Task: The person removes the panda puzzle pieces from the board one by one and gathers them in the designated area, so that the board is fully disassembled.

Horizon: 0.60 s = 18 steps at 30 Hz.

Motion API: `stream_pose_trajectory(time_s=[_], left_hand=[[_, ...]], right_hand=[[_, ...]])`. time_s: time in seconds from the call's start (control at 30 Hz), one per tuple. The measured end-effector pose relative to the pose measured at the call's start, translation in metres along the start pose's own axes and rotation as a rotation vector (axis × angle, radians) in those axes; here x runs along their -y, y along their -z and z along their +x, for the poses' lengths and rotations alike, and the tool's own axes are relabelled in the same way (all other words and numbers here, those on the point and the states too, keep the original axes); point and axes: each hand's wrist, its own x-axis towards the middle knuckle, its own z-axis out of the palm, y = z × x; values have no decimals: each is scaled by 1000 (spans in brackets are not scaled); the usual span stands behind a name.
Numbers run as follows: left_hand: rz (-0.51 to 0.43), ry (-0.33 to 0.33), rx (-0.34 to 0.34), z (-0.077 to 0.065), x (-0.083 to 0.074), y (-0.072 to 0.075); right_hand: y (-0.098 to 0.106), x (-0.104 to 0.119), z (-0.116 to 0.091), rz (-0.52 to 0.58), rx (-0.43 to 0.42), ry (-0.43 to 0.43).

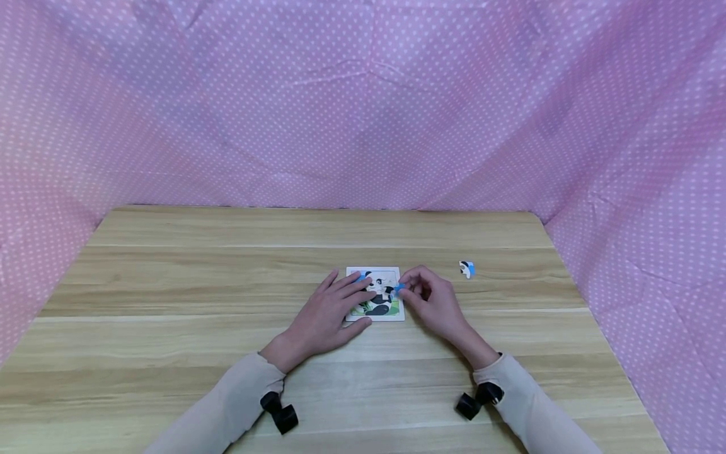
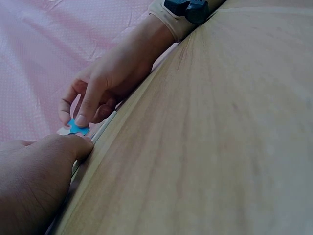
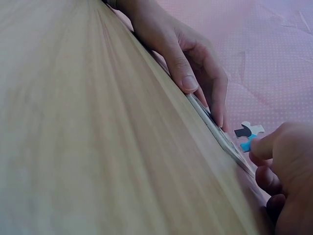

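Note:
A small square panda jigsaw puzzle (image 1: 386, 309) in a white frame lies on the table. My left hand (image 1: 326, 315) rests on its left side with the fingers spread, covering part of the picture. From the right, my right hand (image 1: 433, 302) pinches a jigsaw piece (image 3: 248, 136) between thumb and forefinger. Blue, white and black show on that piece. In the right wrist view it is tilted up, above the frame's edge. The left wrist view shows the right hand (image 2: 100, 90) with the blue part of the piece at its fingertips.
Another jigsaw piece (image 1: 467, 269), black, white and blue, lies on the wooden table (image 1: 227, 271) to the right of the puzzle. A pink dotted cloth (image 1: 363, 126) hangs behind the table and along its sides. Black wrist devices sit on both cuffs.

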Motion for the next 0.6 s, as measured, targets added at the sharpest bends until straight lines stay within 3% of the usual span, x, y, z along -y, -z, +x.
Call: stream_pose_trajectory(time_s=[0.6], left_hand=[[-1,7,10,0,-1,1]], right_hand=[[8,3,3,100,-112,-102]])
